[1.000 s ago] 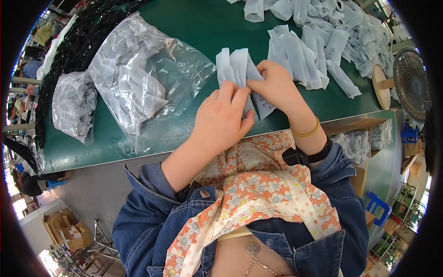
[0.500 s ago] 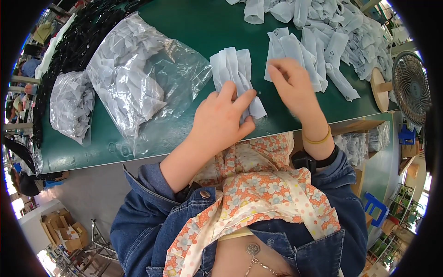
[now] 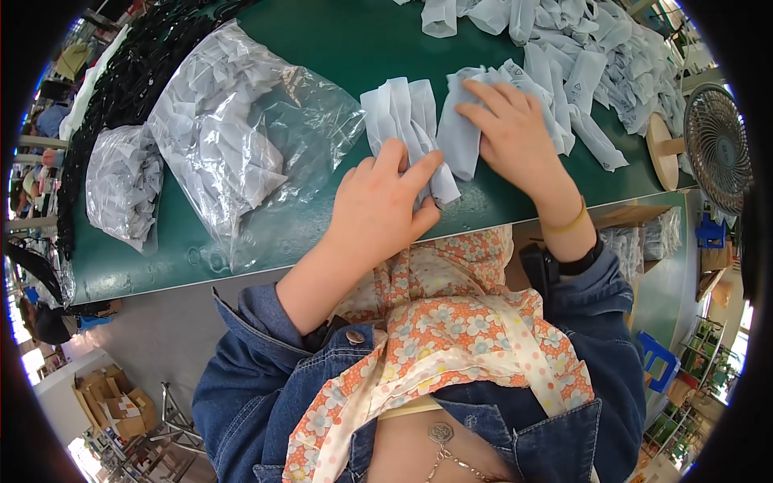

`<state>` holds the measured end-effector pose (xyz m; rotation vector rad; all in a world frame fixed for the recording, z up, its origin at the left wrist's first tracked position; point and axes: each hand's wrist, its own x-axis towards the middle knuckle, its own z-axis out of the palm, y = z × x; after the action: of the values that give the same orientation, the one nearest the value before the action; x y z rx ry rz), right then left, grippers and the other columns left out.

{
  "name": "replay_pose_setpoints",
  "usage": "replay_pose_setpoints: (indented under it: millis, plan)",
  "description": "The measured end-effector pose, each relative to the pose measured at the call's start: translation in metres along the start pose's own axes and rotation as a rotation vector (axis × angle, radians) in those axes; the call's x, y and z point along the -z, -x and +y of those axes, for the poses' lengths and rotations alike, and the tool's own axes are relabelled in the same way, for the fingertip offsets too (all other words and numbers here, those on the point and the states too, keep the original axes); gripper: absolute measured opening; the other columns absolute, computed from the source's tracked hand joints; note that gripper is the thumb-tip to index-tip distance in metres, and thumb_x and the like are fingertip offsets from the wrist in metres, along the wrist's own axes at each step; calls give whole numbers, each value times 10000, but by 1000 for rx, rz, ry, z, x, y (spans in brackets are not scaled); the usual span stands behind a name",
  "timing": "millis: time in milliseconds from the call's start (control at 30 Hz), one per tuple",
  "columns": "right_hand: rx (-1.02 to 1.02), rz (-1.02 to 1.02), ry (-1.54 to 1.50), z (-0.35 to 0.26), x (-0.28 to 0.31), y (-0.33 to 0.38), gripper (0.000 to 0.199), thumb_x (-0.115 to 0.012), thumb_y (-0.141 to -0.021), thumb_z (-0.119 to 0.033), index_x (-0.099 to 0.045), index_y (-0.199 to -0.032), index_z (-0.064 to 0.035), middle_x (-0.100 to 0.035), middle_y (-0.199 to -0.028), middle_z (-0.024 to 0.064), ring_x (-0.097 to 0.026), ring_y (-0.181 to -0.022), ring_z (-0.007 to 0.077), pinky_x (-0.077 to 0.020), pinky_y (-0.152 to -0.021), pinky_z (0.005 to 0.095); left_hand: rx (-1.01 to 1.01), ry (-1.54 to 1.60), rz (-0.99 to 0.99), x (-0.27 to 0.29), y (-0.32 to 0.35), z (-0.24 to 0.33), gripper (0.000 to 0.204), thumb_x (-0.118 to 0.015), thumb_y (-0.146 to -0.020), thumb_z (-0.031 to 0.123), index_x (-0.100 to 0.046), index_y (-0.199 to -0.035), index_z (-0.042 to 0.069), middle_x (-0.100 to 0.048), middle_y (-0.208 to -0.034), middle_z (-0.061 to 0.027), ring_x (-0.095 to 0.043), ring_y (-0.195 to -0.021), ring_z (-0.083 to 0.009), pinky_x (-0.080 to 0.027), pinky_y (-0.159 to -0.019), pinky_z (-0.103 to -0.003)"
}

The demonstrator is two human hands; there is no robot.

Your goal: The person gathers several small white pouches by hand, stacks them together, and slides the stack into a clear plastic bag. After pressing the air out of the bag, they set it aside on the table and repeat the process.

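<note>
Green counter over smooth grey floor, open cardboard boxes lower left, round fan and blue plastic stool right, shelving beyond, bright light at the rims.

Frosted packets on a green table.
The left hand grips the near part of a small bundle; just beside it, the right hand touches another packet. A large clear bag lies left, a loose pile far right, near a fan.
</note>
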<state>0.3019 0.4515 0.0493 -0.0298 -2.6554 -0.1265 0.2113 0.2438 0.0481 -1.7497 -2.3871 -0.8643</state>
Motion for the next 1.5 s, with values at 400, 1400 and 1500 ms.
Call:
replay_pose_setpoints:
  millis: [400, 1400, 1500]
  plan:
    - [-73, -9, -104, 34, -29, -20, 212, -619, -835, -172, -609, -1023, -75, -625, -914, 62, -583, -915, 247, -399, -817, 375, 6, -27, 6, -1, 7, -1, 478, -651, -673, 195, -605, -1148, 172, -457, -870, -85, -551, -650, -238, -468, -590, -361]
    - [-724, 59, -755, -9, 69, 8, 506, -729, -709, -180, -574, -1160, -9, -614, -888, 119, -593, -770, 218, -483, -721, 304, 31, -149, -154, 12, 0, 2, 572, -625, -677, 236, -578, -1247, 239, -451, -922, -114, -551, -617, -266, -475, -609, -369]
    - [-676, 26, -668, -4, 39, 4, 528, -730, -698, -171, -561, -1170, -5, -609, -865, 104, -586, -761, 194, -480, -705, 292, 22, -158, -158, 11, -2, 4, 572, -625, -676, 237, -579, -1246, 240, -452, -921, -113, -550, -615, -264, -473, -605, -368]
